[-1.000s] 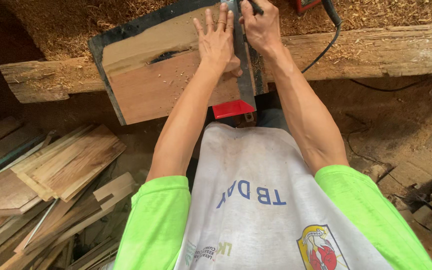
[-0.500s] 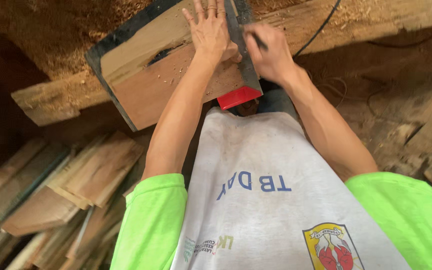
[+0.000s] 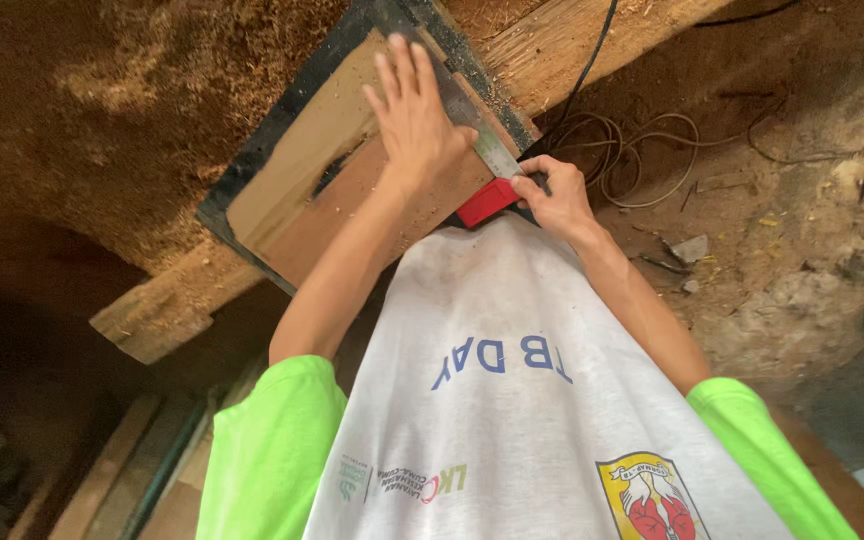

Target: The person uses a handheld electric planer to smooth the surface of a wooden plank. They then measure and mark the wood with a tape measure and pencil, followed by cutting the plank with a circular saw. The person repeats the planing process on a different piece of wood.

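Note:
A brown wooden board [image 3: 317,195] lies on a dark-edged plate [image 3: 282,115] across a rough timber beam [image 3: 552,45]. A try square lies on the board's right side, its metal blade [image 3: 493,152] running up the board and its red handle [image 3: 482,203] at the near edge. My left hand [image 3: 414,120] lies flat with spread fingers on the board and the blade. My right hand [image 3: 552,195] is at the near right corner, fingers pinched at the end of the red handle. Whether it also holds a pencil is unclear.
Sawdust [image 3: 102,100] is heaped behind and left of the beam. A black cable [image 3: 642,150] coils on the dirt floor to the right, among scraps and stones. Wooden planks [image 3: 122,470] lie in shadow at the lower left.
My right hand has come down from the far end of the blade to the red handle at the near edge. My left hand stays flat on the board. The view has tilted.

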